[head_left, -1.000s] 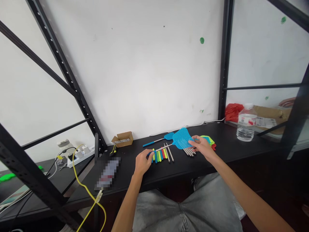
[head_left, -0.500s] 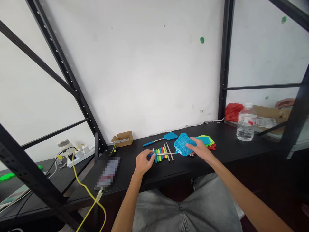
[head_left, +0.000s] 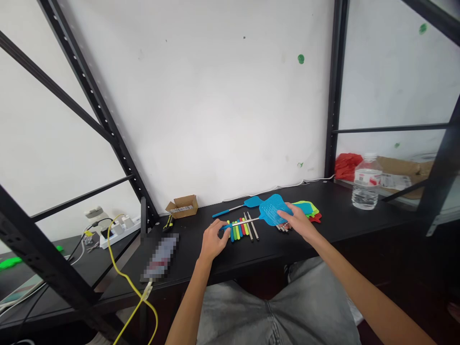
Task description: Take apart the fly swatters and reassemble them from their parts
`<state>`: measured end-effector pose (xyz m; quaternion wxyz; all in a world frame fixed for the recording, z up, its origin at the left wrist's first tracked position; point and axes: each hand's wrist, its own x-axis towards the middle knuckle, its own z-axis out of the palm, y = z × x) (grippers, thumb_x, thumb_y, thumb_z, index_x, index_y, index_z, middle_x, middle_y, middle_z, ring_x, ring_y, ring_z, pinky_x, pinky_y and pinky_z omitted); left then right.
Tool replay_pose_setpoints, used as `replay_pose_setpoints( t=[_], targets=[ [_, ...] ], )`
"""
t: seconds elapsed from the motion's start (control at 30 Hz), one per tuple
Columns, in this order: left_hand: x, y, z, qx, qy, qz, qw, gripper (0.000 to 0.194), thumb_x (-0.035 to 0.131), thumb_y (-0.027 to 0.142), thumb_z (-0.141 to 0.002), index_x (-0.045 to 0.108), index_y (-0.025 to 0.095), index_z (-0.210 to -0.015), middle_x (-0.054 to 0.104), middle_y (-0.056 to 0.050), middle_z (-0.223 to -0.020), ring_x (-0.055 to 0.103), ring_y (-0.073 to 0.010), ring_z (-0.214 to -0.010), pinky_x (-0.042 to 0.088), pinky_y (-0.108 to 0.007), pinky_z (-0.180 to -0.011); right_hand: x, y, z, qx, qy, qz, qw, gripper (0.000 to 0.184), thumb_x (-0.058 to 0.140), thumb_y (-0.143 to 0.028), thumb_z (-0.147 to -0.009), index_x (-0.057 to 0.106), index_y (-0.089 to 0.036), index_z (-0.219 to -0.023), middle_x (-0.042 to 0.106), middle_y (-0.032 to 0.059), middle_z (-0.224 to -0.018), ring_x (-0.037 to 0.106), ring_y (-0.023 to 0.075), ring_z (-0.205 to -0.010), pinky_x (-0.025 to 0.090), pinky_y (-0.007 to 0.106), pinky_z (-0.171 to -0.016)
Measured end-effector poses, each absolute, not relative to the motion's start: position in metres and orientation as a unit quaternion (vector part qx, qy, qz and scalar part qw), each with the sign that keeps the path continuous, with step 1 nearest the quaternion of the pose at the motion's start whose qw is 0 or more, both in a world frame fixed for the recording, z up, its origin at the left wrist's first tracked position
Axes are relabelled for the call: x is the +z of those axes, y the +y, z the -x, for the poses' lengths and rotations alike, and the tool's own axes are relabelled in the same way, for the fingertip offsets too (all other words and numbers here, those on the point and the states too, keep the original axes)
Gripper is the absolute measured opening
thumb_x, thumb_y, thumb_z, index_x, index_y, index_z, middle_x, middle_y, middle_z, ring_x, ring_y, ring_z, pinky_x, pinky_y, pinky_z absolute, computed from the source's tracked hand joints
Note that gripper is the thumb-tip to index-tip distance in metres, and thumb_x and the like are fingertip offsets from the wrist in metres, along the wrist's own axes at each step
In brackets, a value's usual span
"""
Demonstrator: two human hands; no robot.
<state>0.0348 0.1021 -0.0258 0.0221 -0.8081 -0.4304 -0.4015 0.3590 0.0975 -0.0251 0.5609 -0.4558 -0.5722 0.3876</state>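
A blue fly swatter (head_left: 273, 210) with a metal rod is held above the table between both hands. My left hand (head_left: 214, 238) is closed on its blue handle end. My right hand (head_left: 295, 219) pinches the edge of its mesh head. Beneath the rod lies a row of coloured handles (head_left: 237, 231) in blue, green, yellow and red. Two metal rods (head_left: 253, 226) lie just right of them, and more rods (head_left: 282, 229) lie partly under the right hand. Behind, a second blue fly swatter (head_left: 253, 201) lies flat. Loose swatter heads (head_left: 315, 212) in green, blue and red are stacked past my right hand.
On the black table (head_left: 345, 206) stand a small cardboard box (head_left: 183, 207) and a water bottle (head_left: 365, 184). A yellow-and-black cutter (head_left: 168, 223) and a blurred flat object (head_left: 160, 256) lie left. A yellow cable (head_left: 124, 275) hangs there. Black rack posts (head_left: 333, 91) rise on both sides.
The held swatter has tilted, its head rising slightly and turning. Its handle end has shifted a little up in my left hand. Things on the table stay put.
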Motion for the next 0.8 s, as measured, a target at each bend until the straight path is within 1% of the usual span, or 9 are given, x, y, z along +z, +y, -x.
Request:
replay_pose_setpoints(
  t=[0.17,0.33,0.5,0.63,0.8],
  targets=[
    [-0.026,0.103,-0.034,-0.403,-0.425,0.810,0.018,0.027,0.046,0.036,-0.096,0.068,0.021,-0.101,0.065,-0.006,-0.094,0.060,-0.0167,-0.076,0.045,-0.025,-0.063,-0.027,0.100,-0.358,0.403,-0.557,0.463,0.559,0.041,0.065,-0.047,-0.081,0.052,-0.020,-0.109,0.066,0.0017,-0.073,0.066,0.0179,-0.058,0.048,0.025,-0.046],
    [-0.028,0.104,-0.034,-0.408,-0.429,0.806,0.010,0.028,0.045,0.037,-0.096,0.067,0.021,-0.105,0.064,-0.006,-0.094,0.060,-0.0169,-0.077,0.046,-0.025,-0.064,-0.023,0.093,-0.354,0.398,-0.577,0.455,0.550,0.037,0.063,-0.048,-0.081,0.053,-0.020,-0.103,0.064,0.0001,-0.067,0.063,0.0168,-0.056,0.047,0.025,-0.046],
    [-0.028,0.104,-0.033,-0.405,-0.429,0.808,0.002,0.028,0.045,0.036,-0.096,0.067,0.021,-0.105,0.064,-0.006,-0.094,0.060,-0.0162,-0.073,0.046,-0.025,-0.062,-0.020,0.088,-0.353,0.393,-0.582,0.466,0.538,0.038,0.063,-0.048,-0.081,0.055,-0.020,-0.104,0.064,0.0004,-0.063,0.061,0.0164,-0.055,0.046,0.026,-0.049],
    [-0.027,0.104,-0.033,-0.407,-0.426,0.808,-0.001,0.027,0.046,0.035,-0.095,0.067,0.021,-0.103,0.065,-0.006,-0.093,0.060,-0.0161,-0.073,0.045,-0.026,-0.061,-0.021,0.089,-0.353,0.386,-0.600,0.456,0.532,0.037,0.062,-0.049,-0.082,0.054,-0.020,-0.103,0.064,0.0006,-0.066,0.063,0.0168,-0.057,0.047,0.026,-0.050],
    [-0.028,0.105,-0.031,-0.413,-0.422,0.807,-0.006,0.026,0.046,0.035,-0.095,0.067,0.021,-0.102,0.065,-0.006,-0.093,0.060,-0.0165,-0.074,0.045,-0.026,-0.060,-0.023,0.089,-0.350,0.378,-0.615,0.440,0.534,0.040,0.062,-0.050,-0.083,0.052,-0.020,-0.108,0.062,-0.0007,-0.070,0.064,0.0172,-0.061,0.048,0.025,-0.050]
  ],
)
